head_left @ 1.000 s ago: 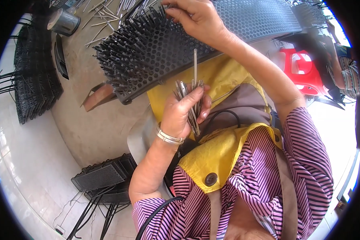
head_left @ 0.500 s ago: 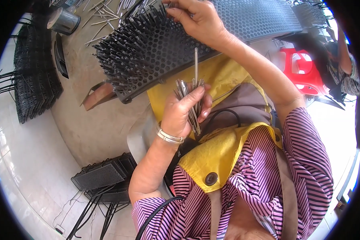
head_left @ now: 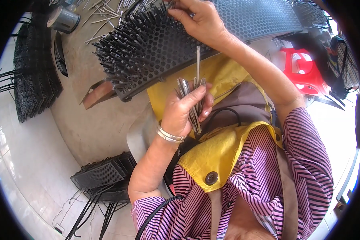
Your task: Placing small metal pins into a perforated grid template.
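L hand (head_left: 179, 110) closed around bundle of metal strips (head_left: 195, 120); strips gripped btwn thumb & fingers, ends sticking out above & below, one strip poking up well past the rest. Bundle held over the lap, on near side of perforated panel (head_left: 162, 60), apart from it. R hand (head_left: 202, 20) reached out over panel toward its far edge; thumb & fingertips drawn close together next to black rods (head_left: 116, 56); whether a rod is pinched can't be told, spot too small & dark. Rods packed upright or tilted in panel's L part; bare holes seen nearer the middle, R part w/ bluish sheen. Bracelet (head_left: 170, 137) worn on L wrist. Yellow apron (head_left: 204, 172) worn over striped top (head_left: 308, 148). Loose strips (head_left: 105, 20) scattered on floor (head_left: 88, 132) beyond panel; metal can (head_left: 64, 19) to L of them. Black stack (head_left: 36, 80) placed at far L, black racks (head_left: 102, 176) lower L. Red stool (head_left: 307, 66) placed R of R forearm.
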`<state>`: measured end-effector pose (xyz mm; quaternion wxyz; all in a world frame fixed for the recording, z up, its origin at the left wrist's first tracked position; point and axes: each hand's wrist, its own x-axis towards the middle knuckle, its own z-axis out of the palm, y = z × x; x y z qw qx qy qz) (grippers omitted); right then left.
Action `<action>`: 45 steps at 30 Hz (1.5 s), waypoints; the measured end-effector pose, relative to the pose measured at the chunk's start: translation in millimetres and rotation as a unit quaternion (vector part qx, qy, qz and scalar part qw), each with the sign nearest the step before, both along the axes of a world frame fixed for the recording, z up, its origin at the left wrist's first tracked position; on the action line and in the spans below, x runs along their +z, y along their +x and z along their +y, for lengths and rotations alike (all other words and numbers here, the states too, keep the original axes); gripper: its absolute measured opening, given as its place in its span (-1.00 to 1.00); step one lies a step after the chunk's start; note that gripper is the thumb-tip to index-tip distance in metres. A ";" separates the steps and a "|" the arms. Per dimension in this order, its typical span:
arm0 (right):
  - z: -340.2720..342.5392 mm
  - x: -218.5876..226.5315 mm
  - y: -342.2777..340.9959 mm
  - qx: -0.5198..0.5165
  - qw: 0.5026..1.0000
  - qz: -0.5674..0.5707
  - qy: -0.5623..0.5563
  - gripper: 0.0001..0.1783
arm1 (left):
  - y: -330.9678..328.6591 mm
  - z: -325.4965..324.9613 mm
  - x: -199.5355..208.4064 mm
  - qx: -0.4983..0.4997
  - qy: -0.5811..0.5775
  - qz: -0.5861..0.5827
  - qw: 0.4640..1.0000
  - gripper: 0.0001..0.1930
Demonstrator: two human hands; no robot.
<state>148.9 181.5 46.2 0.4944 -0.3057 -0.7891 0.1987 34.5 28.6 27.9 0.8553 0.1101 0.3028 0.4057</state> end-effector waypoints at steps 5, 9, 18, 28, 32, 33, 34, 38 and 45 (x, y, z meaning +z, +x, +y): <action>-0.2 -1.1 0.7 0.004 1.000 0.004 0.009 -0.74 | 0.7 -0.4 0.0 -0.002 0.000 0.000 1.000 -0.74; -0.8 -1.1 1.4 0.008 1.000 -0.003 -0.006 -0.72 | 0.6 -0.5 0.9 -0.002 -0.002 -0.001 1.000 -0.73; -0.3 -4.1 2.0 0.001 1.000 -0.004 0.010 -0.70 | 0.8 -0.5 0.1 -0.009 0.011 0.001 1.000 -0.73; -2.6 0.3 1.0 0.009 1.000 0.005 -0.014 -0.73 | 0.5 -0.7 0.2 -0.029 0.026 -0.003 0.999 -0.74; -2.1 0.3 0.4 -0.007 1.000 0.003 -0.012 -0.76 | 0.8 -0.2 -0.5 -0.025 0.026 -0.009 0.999 -0.75; -1.9 0.5 -0.2 -0.009 1.000 0.009 -0.013 -0.78 | 0.8 -0.3 -0.6 -0.024 0.023 -0.010 0.999 -0.75; -1.7 0.8 -0.4 -0.009 1.000 0.010 -0.013 -0.78 | 0.7 -0.4 -0.6 -0.023 0.021 -0.010 0.999 -0.75; -0.1 1.2 -2.0 -0.009 1.000 0.013 -0.025 -0.82 | -0.5 -0.7 0.2 -0.018 0.014 -0.012 1.000 -0.75; 4.6 -1.0 -1.2 -0.021 1.000 0.006 0.009 -0.86 | -1.1 0.3 1.6 -0.013 0.007 -0.009 1.000 -0.75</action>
